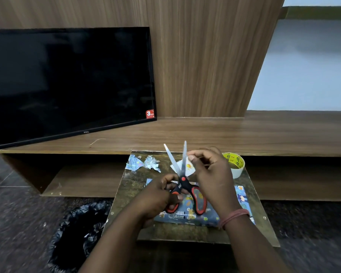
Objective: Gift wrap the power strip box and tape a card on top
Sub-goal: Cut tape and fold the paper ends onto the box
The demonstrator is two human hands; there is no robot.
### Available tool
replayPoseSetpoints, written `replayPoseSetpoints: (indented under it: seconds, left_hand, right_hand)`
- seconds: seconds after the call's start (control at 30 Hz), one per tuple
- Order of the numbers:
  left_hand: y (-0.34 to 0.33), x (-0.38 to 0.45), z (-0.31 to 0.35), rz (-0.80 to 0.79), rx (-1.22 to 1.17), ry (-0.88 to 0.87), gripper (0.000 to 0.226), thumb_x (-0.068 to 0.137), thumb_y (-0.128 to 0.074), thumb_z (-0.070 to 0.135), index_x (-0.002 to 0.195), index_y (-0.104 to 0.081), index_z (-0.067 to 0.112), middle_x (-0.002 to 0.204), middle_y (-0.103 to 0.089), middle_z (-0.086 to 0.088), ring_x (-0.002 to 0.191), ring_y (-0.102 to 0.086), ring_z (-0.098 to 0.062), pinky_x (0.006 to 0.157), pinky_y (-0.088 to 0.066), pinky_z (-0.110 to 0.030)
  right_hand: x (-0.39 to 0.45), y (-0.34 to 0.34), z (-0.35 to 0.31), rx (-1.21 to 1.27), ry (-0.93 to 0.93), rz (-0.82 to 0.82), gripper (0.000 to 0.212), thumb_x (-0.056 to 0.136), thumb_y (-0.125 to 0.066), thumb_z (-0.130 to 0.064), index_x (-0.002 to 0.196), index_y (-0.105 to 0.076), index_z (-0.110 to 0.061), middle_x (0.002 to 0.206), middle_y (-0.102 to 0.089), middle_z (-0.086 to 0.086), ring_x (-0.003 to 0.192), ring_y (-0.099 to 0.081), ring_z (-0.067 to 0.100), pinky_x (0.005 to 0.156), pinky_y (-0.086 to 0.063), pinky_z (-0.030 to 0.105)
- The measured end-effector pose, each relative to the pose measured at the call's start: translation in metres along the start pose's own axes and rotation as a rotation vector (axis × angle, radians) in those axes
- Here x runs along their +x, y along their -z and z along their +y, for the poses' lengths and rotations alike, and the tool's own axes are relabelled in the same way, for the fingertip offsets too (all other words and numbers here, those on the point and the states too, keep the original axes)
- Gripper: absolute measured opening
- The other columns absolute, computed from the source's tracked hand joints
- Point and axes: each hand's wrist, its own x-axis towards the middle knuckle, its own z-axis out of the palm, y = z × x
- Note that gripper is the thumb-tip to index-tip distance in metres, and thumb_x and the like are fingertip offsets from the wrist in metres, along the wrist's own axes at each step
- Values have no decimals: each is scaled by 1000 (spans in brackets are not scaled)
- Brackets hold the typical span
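Note:
The box (197, 215), wrapped in blue cartoon-print paper, lies on a small low table (185, 231) under my hands. My left hand (158, 196) grips the black-and-red handles of the scissors (183, 182), whose blades stand apart and point up. My right hand (209, 170) is held at the blades with fingertips pinched together, on what seems a thin strip of clear tape; I cannot see it plainly. A white card (189, 168) with a small picture lies behind the blades. A roll of tape (235, 164) with a yellow core stands at the table's far right.
Crumpled scraps of wrapping paper (142, 163) lie at the table's far left. A black bin bag (81, 233) sits on the floor to the left. A dark TV (67, 81) leans on the wooden shelf (224, 133) behind the table.

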Motion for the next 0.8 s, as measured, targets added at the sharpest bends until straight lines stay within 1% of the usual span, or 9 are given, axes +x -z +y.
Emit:
replayPoseSetpoints:
  seconds: [0.07, 0.13, 0.2, 0.27, 0.37, 0.5, 0.57, 0.67, 0.8]
  left_hand:
    - [13, -2, 5, 93, -121, 12, 35, 91, -53, -22, 118, -61, -2, 99, -68, -18, 46, -48, -8, 45, -35, -21]
    - [32, -3, 11, 190, -209, 5, 33, 91, -50, -24, 112, -63, -2, 98, -67, -19, 44, -49, -8, 42, -34, -20]
    - [50, -3, 14, 260, -230, 9, 32, 91, -49, -23, 104, -65, 2, 95, -68, -17, 46, -46, -8, 42, -33, -20]
    - [64, -1, 13, 295, -222, 45, 33, 92, -49, -23, 103, -66, 3, 93, -70, -15, 49, -45, -9, 41, -34, -18]
    - [71, 2, 9, 272, -185, 123, 33, 91, -52, -21, 113, -65, 1, 92, -69, -12, 58, -51, -9, 41, -36, -16]
    - [76, 9, 1, 258, -177, 184, 32, 91, -50, -20, 110, -65, 2, 94, -68, -15, 58, -50, -10, 40, -36, -17]
    - [79, 14, -2, 244, -176, 210, 32, 91, -50, -20, 112, -65, -2, 95, -71, -15, 61, -53, -11, 41, -36, -17]
    - [81, 18, -3, 240, -186, 256, 34, 93, -49, -19, 122, -61, -6, 89, -72, -15, 57, -57, -9, 40, -37, -17]
    - [79, 16, 0, 225, -189, 274, 32, 93, -50, -17, 116, -65, -2, 89, -71, -14, 55, -56, -9, 39, -37, -17]
  right_hand:
    - [5, -3, 3, 85, -108, 69, 9, 90, -73, -16, 85, -76, -22, 89, -72, -8, 85, -68, 8, 79, -55, 32]
    - [14, -11, 9, -4, -137, 25, 12, 90, -72, -15, 80, -76, -21, 84, -73, -8, 81, -67, 5, 75, -51, 27]
    - [26, -28, 12, -166, -159, -136, 17, 90, -69, -12, 76, -75, -19, 80, -72, -11, 76, -65, 1, 68, -44, 16]
    - [43, -54, 17, -303, -192, -332, 21, 89, -63, -8, 73, -74, -17, 79, -74, -6, 76, -67, 6, 62, -42, 10]
    - [65, -96, 31, -498, -260, -592, 20, 84, -61, -8, 67, -72, -10, 75, -73, 6, 80, -70, 21, 67, -49, 22]
    - [70, -124, 39, -736, -275, -811, 15, 87, -63, -13, 72, -60, -9, 80, -64, 14, 85, -65, 31, 63, -42, 25]
    - [74, -131, 35, -826, -212, -846, 4, 87, -65, -11, 88, -67, -7, 101, -69, 18, 97, -67, 33, 69, -43, 27]
    - [77, -140, 31, -913, -131, -846, 18, 89, -62, -5, 106, -67, -3, 115, -67, 19, 106, -66, 34, 72, -43, 28]
    - [79, -144, 33, -978, -149, -778, 27, 91, -62, -5, 118, -66, -5, 125, -65, 17, 114, -64, 35, 86, -50, 35]
